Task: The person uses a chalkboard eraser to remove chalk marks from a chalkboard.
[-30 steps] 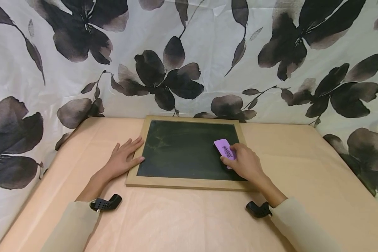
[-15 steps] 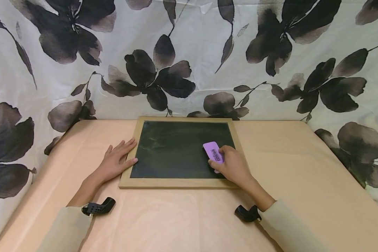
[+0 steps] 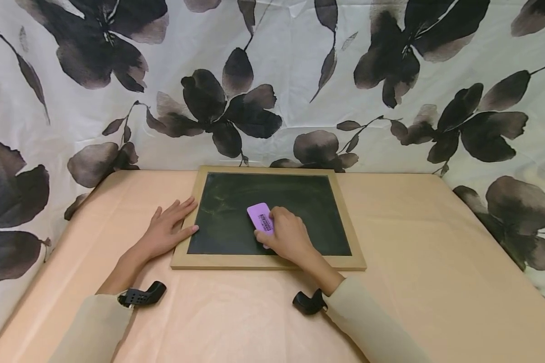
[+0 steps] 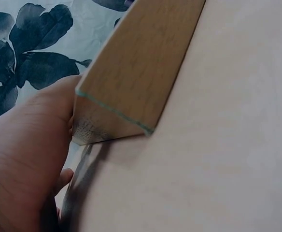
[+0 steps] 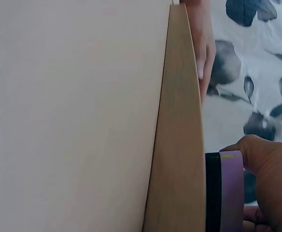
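A chalkboard (image 3: 227, 237) in a light wooden frame lies on the table, with faint yellowish chalk smears at its upper left. My right hand (image 3: 290, 234) grips a purple chalkboard eraser (image 3: 260, 217) with a dark felt underside, near the middle of the board. In the right wrist view, the eraser (image 5: 232, 193) is held between thumb and fingers, felt side toward the board. My left hand (image 3: 165, 229) rests with fingers extended at the board's left edge, thumb on the wooden frame. The left wrist view shows the frame's corner (image 4: 112, 116) beside that hand (image 4: 30, 150).
Peach-coloured paper covers the table (image 3: 413, 252). Behind it hangs a white cloth (image 3: 295, 91) with dark floral print, continuing down both sides. A black wrist camera (image 3: 143, 295) sits on my left wrist, another black camera (image 3: 310, 302) on my right.
My right hand has slid the eraser leftward across the board, from its right side to near the middle. The left hand stays at the board's edge. The head view has shifted slightly.
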Demonstrator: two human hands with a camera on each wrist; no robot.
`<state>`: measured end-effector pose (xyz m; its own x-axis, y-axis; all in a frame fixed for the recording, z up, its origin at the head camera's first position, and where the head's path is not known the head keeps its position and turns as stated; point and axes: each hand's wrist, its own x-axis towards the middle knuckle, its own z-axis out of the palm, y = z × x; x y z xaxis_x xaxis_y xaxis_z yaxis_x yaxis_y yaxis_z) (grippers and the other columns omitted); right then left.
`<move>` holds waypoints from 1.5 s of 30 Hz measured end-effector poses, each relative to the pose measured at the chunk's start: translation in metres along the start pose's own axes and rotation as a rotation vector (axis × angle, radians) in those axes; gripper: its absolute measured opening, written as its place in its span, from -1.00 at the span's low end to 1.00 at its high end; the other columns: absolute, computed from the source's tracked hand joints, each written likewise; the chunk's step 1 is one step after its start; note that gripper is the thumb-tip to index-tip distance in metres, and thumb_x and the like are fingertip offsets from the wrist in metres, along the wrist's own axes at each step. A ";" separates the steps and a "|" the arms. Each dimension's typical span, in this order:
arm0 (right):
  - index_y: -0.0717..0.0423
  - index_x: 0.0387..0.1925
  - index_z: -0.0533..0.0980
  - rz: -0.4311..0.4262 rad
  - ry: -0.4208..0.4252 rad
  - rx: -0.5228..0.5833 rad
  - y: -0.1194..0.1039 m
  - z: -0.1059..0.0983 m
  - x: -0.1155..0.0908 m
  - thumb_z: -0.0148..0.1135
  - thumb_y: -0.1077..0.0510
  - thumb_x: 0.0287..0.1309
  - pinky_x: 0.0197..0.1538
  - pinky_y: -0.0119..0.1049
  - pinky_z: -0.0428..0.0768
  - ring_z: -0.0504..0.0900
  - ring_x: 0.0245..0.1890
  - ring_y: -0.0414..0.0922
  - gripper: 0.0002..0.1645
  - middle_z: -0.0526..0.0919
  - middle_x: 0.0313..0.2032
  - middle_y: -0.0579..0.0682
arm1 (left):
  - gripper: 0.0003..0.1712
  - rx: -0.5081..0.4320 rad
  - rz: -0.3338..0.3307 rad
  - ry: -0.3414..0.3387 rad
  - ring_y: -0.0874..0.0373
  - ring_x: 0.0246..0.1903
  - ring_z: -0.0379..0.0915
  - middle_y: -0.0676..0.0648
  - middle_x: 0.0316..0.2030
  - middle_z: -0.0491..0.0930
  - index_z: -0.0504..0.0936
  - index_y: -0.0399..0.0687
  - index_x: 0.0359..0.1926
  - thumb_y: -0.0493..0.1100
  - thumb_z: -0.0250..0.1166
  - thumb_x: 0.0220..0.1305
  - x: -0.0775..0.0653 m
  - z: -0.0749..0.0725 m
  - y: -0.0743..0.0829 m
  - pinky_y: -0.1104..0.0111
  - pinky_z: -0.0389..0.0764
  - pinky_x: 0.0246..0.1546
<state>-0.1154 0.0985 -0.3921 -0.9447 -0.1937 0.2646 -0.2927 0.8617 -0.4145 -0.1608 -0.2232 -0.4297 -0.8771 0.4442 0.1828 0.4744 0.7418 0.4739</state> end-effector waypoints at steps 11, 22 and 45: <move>0.19 -0.25 0.47 -0.134 -0.118 -0.045 -0.059 0.020 0.018 0.27 -0.11 -0.01 -0.64 -0.35 0.38 0.42 -0.62 -0.16 -0.54 0.40 -0.48 -0.08 | -0.20 -0.020 -0.001 0.023 -0.26 0.41 -0.17 -0.11 0.45 0.03 0.17 -0.05 0.46 0.14 0.19 0.32 -0.001 -0.002 -0.003 -0.28 -0.36 0.25; 0.17 -0.11 0.51 -0.144 -0.174 -0.048 -0.074 0.027 0.028 0.30 -0.15 -0.01 -0.57 -0.37 0.39 0.43 -0.56 -0.18 -0.45 0.44 -0.43 -0.11 | -0.24 -0.033 -0.005 0.026 -0.23 0.41 -0.16 -0.08 0.45 0.05 0.19 -0.02 0.45 0.13 0.16 0.34 0.000 0.000 -0.005 -0.25 -0.37 0.26; 0.13 0.05 0.53 0.010 0.005 0.039 -0.019 -0.040 0.035 0.31 -0.23 -0.01 -0.45 -0.28 0.46 0.50 -0.41 -0.15 -0.32 0.56 -0.21 -0.04 | -0.23 -0.016 -0.010 0.003 -0.23 0.41 -0.16 -0.10 0.45 0.05 0.20 -0.06 0.45 0.14 0.16 0.33 0.005 -0.005 0.001 -0.26 -0.36 0.26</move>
<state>-0.1369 0.0944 -0.3408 -0.9468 -0.1828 0.2649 -0.2891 0.8446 -0.4507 -0.1646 -0.2227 -0.4241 -0.8820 0.4354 0.1805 0.4645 0.7382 0.4892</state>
